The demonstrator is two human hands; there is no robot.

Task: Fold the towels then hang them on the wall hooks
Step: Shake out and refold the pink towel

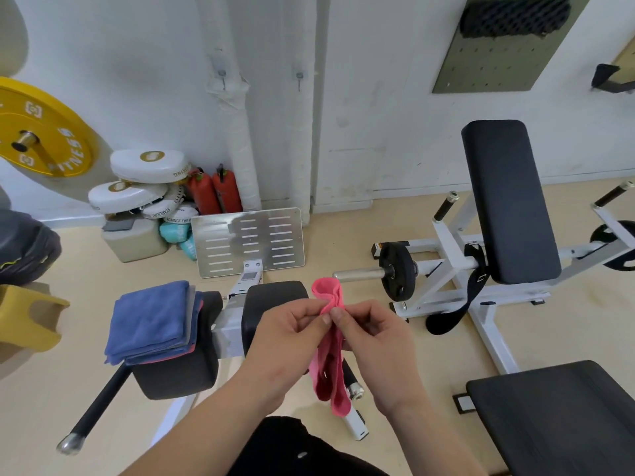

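Observation:
A pink towel (330, 369) hangs folded lengthwise between my hands, its top looping above my fingers. My left hand (287, 333) and my right hand (372, 338) both pinch it near the top, thumbs touching. A stack of folded towels (151, 321), blue on top with grey and pink layers beneath, rests on a black roller pad (182, 376) to the left. Two small wall hooks (222, 77) (299, 79) are mounted on the white wall above, both bare.
A white gym machine with a perforated metal footplate (247, 240) stands ahead. A black padded bench (508, 201) and weight plate (397, 271) sit right. A yellow plate (41, 128), white pads and red extinguishers (216, 190) crowd the left wall.

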